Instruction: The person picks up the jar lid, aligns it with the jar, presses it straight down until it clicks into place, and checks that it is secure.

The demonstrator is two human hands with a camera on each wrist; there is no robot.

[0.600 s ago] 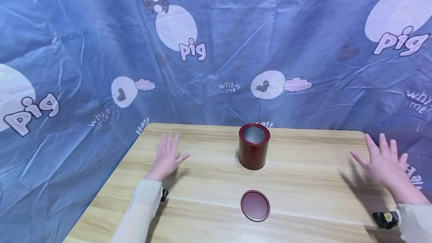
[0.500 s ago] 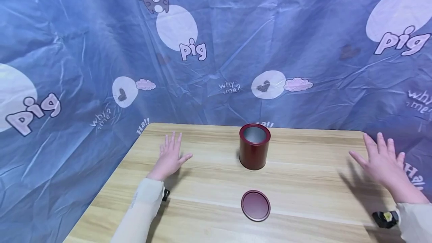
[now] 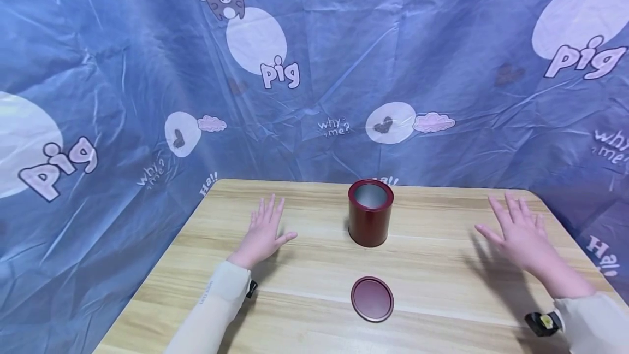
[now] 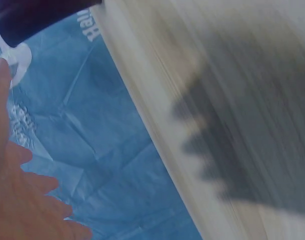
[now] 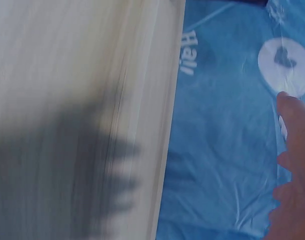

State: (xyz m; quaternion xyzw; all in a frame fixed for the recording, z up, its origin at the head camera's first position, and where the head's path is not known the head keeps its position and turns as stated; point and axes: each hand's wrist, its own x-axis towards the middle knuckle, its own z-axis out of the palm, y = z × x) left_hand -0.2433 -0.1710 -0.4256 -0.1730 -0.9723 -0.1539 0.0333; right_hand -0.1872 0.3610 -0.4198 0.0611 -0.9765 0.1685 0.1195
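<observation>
A dark red cylindrical tin (image 3: 369, 225) stands upright near the back of the table, its top uncovered and its grey inside showing. In front of it a round dark red lid (image 3: 372, 299) lies flat on the wood. My left hand (image 3: 262, 236) is held over the table left of the tin, fingers straight and spread, touching nothing. On the other side my right hand (image 3: 523, 239) hovers well to the right of the tin, also spread and holding nothing. Part of the tin (image 4: 37, 17) shows at the top corner of the left wrist view.
The wooden table (image 3: 304, 266) has its back edge against a blue printed cloth (image 3: 314, 70), which also hangs along both sides. Small black devices, such as the right one (image 3: 543, 323), sit under each wrist. Hand shadows fall on the wood.
Both hands have moved inward over the table, the left one to the right and the right one to the left. The tin and lid have stayed where they were.
</observation>
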